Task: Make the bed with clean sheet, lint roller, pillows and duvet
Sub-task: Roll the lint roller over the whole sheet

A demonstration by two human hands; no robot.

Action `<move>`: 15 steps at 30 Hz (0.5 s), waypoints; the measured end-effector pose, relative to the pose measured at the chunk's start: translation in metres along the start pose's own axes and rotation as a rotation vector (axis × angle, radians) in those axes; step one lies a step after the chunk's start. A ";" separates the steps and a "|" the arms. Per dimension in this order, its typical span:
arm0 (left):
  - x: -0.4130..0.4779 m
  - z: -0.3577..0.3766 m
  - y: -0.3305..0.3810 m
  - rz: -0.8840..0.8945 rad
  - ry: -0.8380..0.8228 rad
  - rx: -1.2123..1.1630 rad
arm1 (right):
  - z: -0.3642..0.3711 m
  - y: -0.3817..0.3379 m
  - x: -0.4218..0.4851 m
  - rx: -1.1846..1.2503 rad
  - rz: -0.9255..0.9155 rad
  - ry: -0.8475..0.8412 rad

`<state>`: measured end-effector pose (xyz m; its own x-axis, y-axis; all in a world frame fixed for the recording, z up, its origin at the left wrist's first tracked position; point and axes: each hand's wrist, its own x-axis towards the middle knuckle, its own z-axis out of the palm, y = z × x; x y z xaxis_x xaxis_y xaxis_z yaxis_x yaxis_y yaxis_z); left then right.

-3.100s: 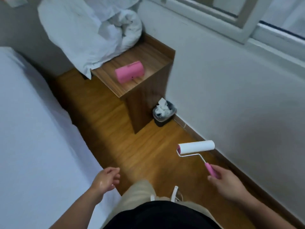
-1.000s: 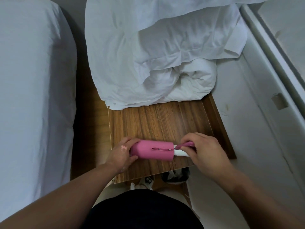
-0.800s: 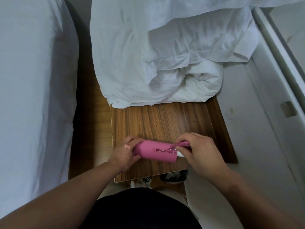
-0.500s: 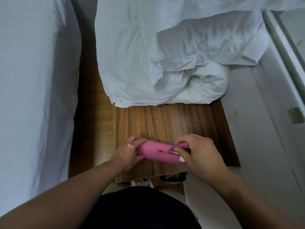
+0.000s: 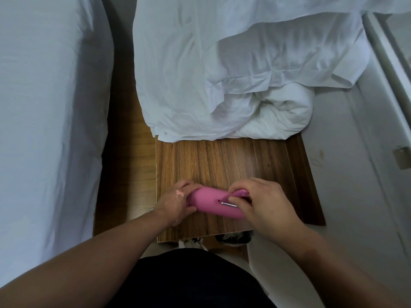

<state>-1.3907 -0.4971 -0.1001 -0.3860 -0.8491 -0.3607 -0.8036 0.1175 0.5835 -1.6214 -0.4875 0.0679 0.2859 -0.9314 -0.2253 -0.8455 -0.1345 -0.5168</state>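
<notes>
Evidently the lint roller [image 5: 229, 204] is being put away: at the nightstand's [image 5: 222, 161] front edge, the left hand [image 5: 178, 200] wraps its pink cover [image 5: 209, 204] and the right hand [image 5: 264, 205] pinches the handle [image 5: 239, 193]. Next comes letting go and lifting the duvet [image 5: 222, 74] heaped at the nightstand's back.

Wooden nightstand [image 5: 233, 165], wood floor [image 5: 124, 174], white wall [image 5: 355, 174], window frame [image 5: 388, 52]
</notes>
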 end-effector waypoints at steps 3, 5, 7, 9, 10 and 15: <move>0.000 0.001 0.001 -0.003 -0.001 0.002 | 0.001 0.001 0.003 -0.014 -0.027 -0.015; 0.000 0.002 0.001 -0.006 -0.003 -0.008 | 0.003 0.002 0.006 -0.026 -0.048 -0.035; 0.000 0.002 0.002 -0.005 -0.004 -0.016 | 0.004 0.003 0.009 -0.020 -0.054 -0.030; 0.000 0.002 0.003 -0.001 0.001 -0.018 | 0.005 0.004 0.011 -0.007 -0.038 -0.011; 0.000 0.002 0.003 -0.001 0.002 -0.019 | 0.007 0.004 0.011 -0.003 -0.029 -0.001; -0.001 0.003 0.004 -0.002 0.001 -0.016 | 0.006 0.007 0.013 0.072 0.019 -0.033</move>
<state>-1.3944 -0.4941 -0.0994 -0.3840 -0.8499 -0.3609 -0.7970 0.1077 0.5943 -1.6208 -0.4982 0.0571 0.2863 -0.9216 -0.2623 -0.8168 -0.0916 -0.5697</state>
